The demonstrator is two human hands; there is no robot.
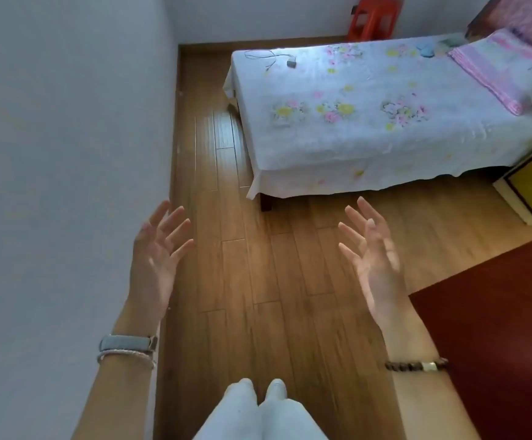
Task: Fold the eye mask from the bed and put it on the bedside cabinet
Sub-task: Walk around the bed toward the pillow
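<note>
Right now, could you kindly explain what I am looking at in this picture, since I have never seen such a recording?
The one picture comes from a camera on a person's head, looking forward and down. The left hand and right hand are bare, open and hold nothing, raised over a wooden floor. Ahead stands a bed with a flowered sheet. On it lie a cable with a charger, a pink blanket and a small blue-green thing, perhaps the eye mask. A red stool stands behind.

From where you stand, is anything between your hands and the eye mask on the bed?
Nothing visible: bare floor lies between both open hands, left hand and right hand, and the bed; the bluish eye mask lies by the pillow.
</note>
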